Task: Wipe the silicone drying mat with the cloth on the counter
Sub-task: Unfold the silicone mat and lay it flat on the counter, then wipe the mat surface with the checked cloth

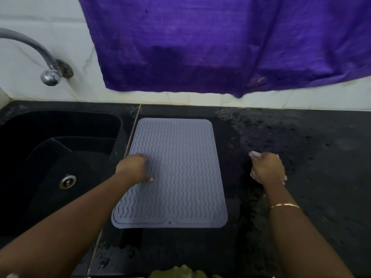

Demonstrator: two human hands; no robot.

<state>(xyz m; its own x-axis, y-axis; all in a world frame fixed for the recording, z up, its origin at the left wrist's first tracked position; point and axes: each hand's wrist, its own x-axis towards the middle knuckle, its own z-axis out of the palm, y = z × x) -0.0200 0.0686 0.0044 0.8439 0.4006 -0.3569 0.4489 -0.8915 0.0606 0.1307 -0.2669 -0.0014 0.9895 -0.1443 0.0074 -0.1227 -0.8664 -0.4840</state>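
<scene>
A grey silicone drying mat (180, 167) with wavy ridges lies flat on the black counter (311, 157), just right of the sink. My left hand (134, 167) rests on the mat's left edge with its fingers curled down and the thumb pressing on the ridges. My right hand (268, 167) is on the counter to the right of the mat, apart from it. It grips a bunched pale cloth (255, 154), which shows only as small bits around the fingers.
A black sink (30, 157) with a metal drain (67, 181) lies to the left. A chrome tap (48, 75) comes out of the white tiled wall. A purple cloth (220, 47) hangs over the wall behind the counter. Wet patches show near the counter's front edge.
</scene>
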